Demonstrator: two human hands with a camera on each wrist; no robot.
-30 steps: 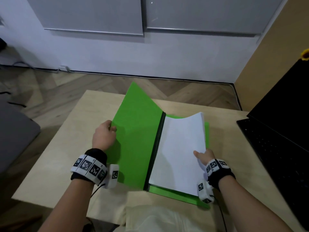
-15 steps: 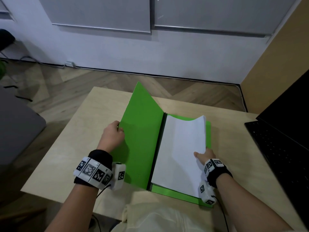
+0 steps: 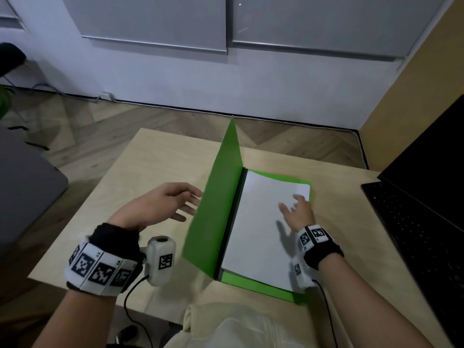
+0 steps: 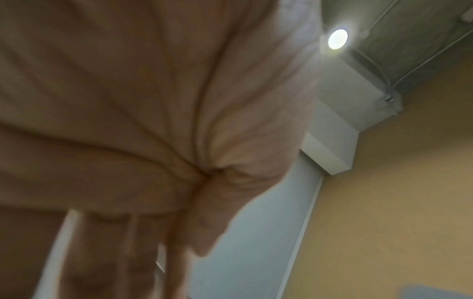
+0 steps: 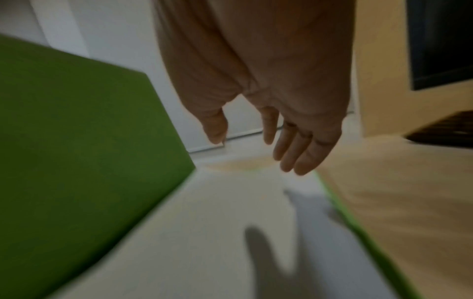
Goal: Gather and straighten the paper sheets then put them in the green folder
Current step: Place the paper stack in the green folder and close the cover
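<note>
The green folder lies open on the table, its left cover standing almost upright on the black spine. The white paper sheets lie flat in a stack on the right half of the folder. My left hand is open just left of the raised cover, fingers spread and pointing at it; contact is not clear. My right hand hovers open above the right side of the sheets, fingers straight, casting a shadow on them. The left wrist view shows only palm and ceiling.
A black laptop stands open at the table's right edge, close to the folder. The light wooden table has bare surface left of the folder. Beyond the far edge are wood floor and a white wall.
The left cover has swung up from a low slant to near vertical. My left hand let go of its edge and opened. My right hand released the sheets, which now lie flat, and lifted.
</note>
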